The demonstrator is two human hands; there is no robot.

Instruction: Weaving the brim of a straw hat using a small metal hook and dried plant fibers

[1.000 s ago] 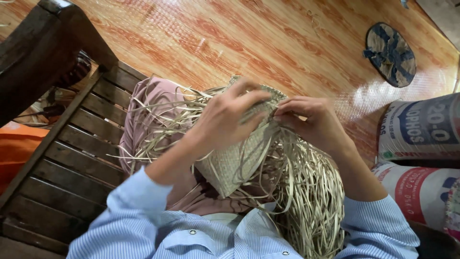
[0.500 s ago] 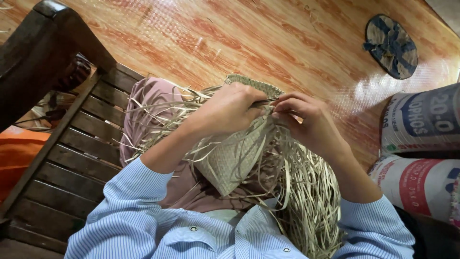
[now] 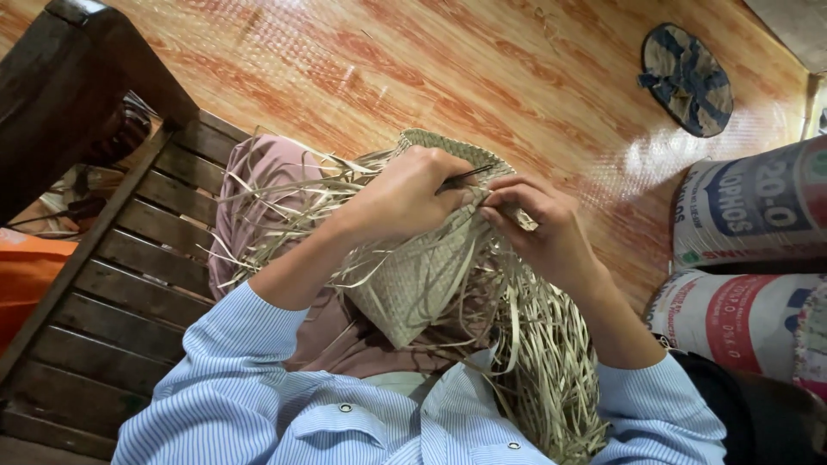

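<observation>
Beside the weaving hands (image 3: 482,207), two printed sacks (image 3: 758,258) lie stacked.

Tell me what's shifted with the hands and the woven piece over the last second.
Little moved. The left hand has closed tighter over the rim of the woven straw piece, and a thin dark tool now shows between it and the right hand, which keeps pinching the rim. The piece stays on the lap with its loose strips hanging; the wooden bench and sacks are unchanged.
</observation>
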